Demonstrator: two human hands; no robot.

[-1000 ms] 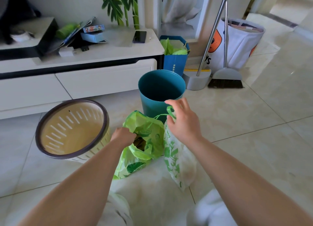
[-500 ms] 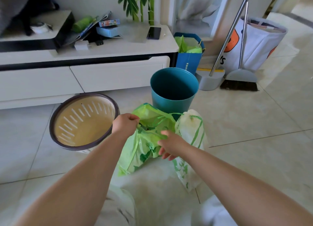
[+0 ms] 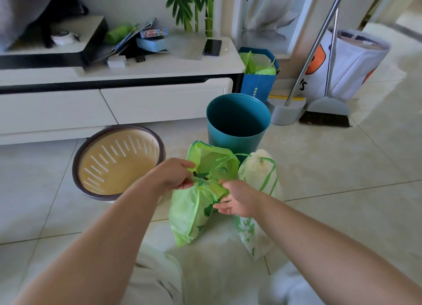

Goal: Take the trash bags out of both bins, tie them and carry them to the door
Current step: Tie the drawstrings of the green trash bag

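Translucent green plastic trash bag (image 3: 194, 208) on the tiled floor (image 3: 331, 167), just in front of the teal round plastic bin (image 3: 237, 122) — mouth open. Left hand (image 3: 175, 175) fingers pinch its rim; right hand (image 3: 237, 200) fingers pinch the opposite side. White leaf-printed trash bag (image 3: 258, 179) touches its right; beige slotted bin (image 3: 118, 162) tilted, left.

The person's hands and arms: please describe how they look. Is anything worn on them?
Both the left hand and the right hand are bare, without gloves, rings or a watch. Both forearms are uncovered as far as the picture shows; no sleeve is visible.
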